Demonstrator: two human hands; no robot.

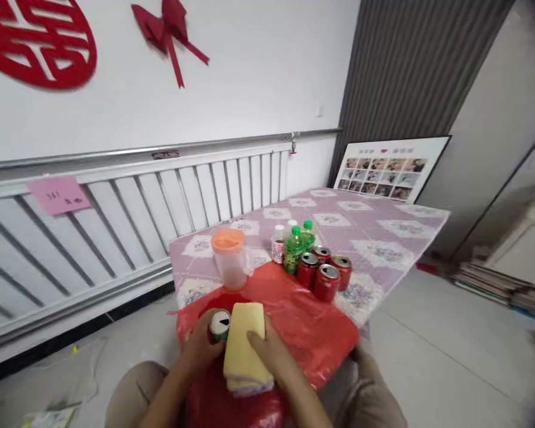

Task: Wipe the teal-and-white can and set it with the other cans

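My left hand [201, 340] is wrapped round an upright can [220, 321] with an opened top, its side mostly hidden by my fingers. Beside it, my right hand [267, 345] grips a folded yellow cloth [245, 345], thumb on top. The cloth lies close to the can. Both are above a red plastic sheet [294, 309] spread over the near part of the table and my lap. Beyond the hands stands a clear pitcher [232, 270] with an orange lid.
Several red cans [327, 283] stand on the right of the sheet, with green-capped bottles [295, 249] and white-capped bottles [278, 244] behind them. A patterned cloth covers the table [383, 229]. A photo board [390, 166] leans at the back right; a radiator [160, 202] runs along the wall.
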